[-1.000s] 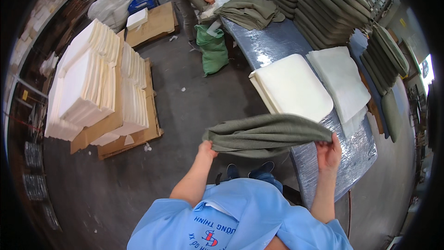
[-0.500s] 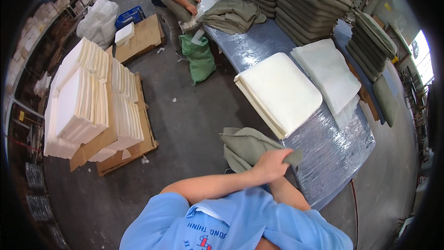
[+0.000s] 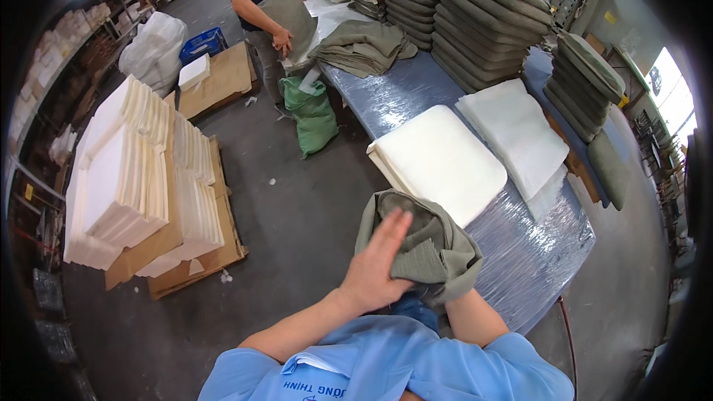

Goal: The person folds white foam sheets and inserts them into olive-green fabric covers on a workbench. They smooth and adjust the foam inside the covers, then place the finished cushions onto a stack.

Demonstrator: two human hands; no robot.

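A grey-green fabric cushion cover (image 3: 449,263), bunched with its opening gaping upward, hangs in front of me at the table's near edge. My left hand (image 3: 380,261) lies against its left side, fingers stretched out and slightly blurred. My right forearm goes into or behind the cover's lower right side, and the fabric hides that hand. Just beyond the cover, a stack of white foam pads (image 3: 445,163) with rounded corners sits on the table, whose top is wrapped in shiny film (image 3: 535,252).
White wadding sheets (image 3: 516,134) lie right of the pads. Farther back are loose covers (image 3: 364,48) and tall stacks of grey-green cushions (image 3: 486,22). A co-worker (image 3: 249,0) handles a cushion at the far left. Foam piles (image 3: 126,171) and a green sack (image 3: 312,115) stand on the floor.
The cover has risen and been opened out, its mouth now facing up. My left hand has moved left from the cover's right end and straightened its fingers. The co-worker's cushion is now more upright.
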